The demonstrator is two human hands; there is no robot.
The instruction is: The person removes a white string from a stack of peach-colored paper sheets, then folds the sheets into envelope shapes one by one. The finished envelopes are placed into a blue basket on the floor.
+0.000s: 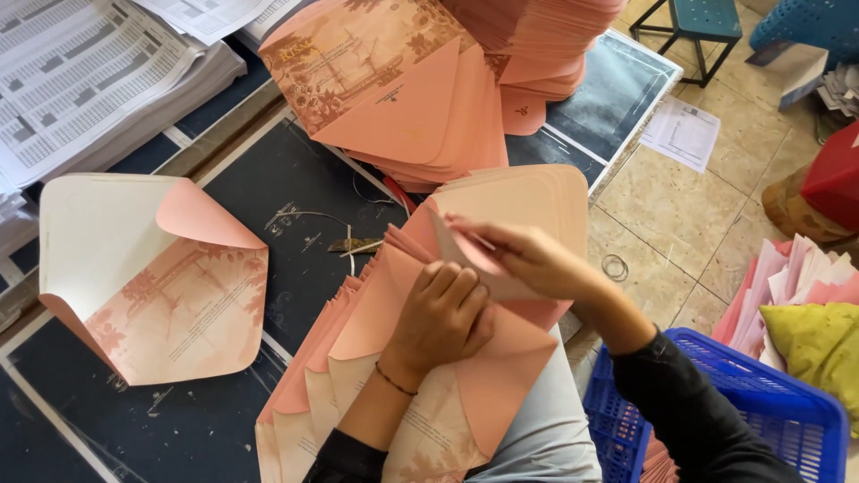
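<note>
My left hand (pixel 441 313) is closed into a loose fist, pressing down on the top pink envelope sheet (pixel 501 358) of a fanned stack on my lap. My right hand (pixel 528 255) pinches a pink side flap (pixel 465 243) of that sheet and folds it inward. Beneath lie several more unfolded pink sheets (pixel 309 394) with a brownish printed pattern. One folded envelope (pixel 161 286), cream inside with a pink flap, rests on the dark table (pixel 295 179) to the left.
A tall pile of pink envelopes (pixel 403 89) sits at the table's far side. Stacks of printed paper (pixel 89 80) lie at upper left. A blue plastic basket (pixel 761 402) stands at right on the tiled floor, beside a yellow-green cloth (pixel 814 344) and a blue stool (pixel 698 22).
</note>
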